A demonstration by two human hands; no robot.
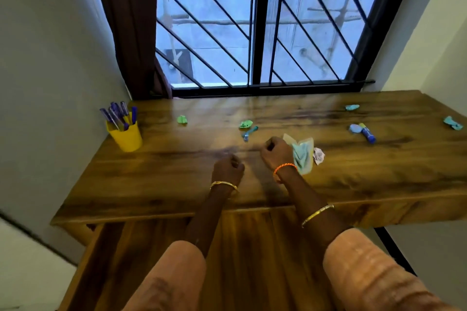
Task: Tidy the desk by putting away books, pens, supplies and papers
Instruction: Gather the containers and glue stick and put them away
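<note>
Our right hand (pixel 276 150) curls around thin, translucent folded papers (pixel 302 153); our left hand (pixel 227 168) is clenched, holding nothing, near the glossy wooden desk's (pixel 177 184) front edge. Crumpled green scraps (pixel 245 124) lie mid-surface, and ribbed blue pens (pixel 118 115) stand in a yellow cup (pixel 126 136) at the left edge.

peach sleeves (pixel 374 267); gold bangle each wrist (pixel 223 185); orange thread band, right wrist (pixel 285 167).

free: bare desk (pixel 177 164) between yellow cup (pixel 127 135) and hands | obstacles: green scrap (pixel 182 119), blue glue stick (pixel 367 132), crumpled paper (pixel 318 155)
</note>
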